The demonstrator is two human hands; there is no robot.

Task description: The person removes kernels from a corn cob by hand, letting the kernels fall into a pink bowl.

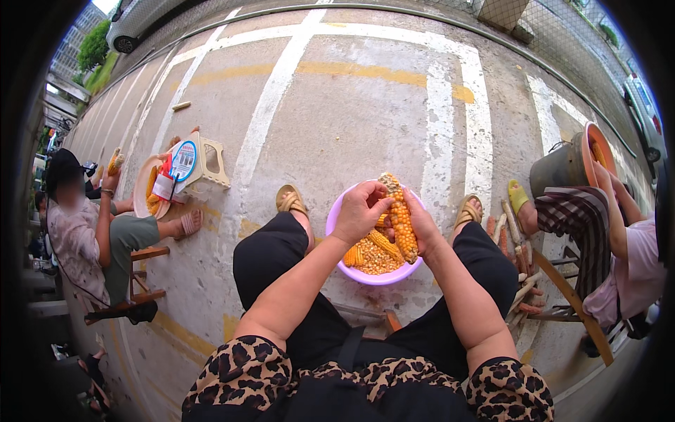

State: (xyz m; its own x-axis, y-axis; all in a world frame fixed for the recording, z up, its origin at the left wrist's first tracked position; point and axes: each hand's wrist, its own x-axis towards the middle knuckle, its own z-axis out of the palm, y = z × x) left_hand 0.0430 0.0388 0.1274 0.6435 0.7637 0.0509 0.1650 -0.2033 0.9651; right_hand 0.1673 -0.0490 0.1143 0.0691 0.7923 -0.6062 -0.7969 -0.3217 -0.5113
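Note:
A partly shelled ear of dried corn (402, 224) stands tilted above a purple plastic basin (369, 278). My right hand (424, 227) is closed around the ear's right side. Its upper end shows pale, bare cob. My left hand (363, 208) is at the ear's upper left, thumb and fingers bent against or very near the kernels; whether it holds anything is hidden. Loose yellow kernels (375, 258) cover the basin's bottom, and more corn ears (384, 242) lie on them, partly hidden by the hands.
At left a seated person holds corn over a pale basin (141, 187), beside a beige plastic stool (211, 163). At right another seated person reaches into an orange basin (586, 153) on a dark bucket (553, 171). Bare cobs (519, 253) lie piled near my right foot.

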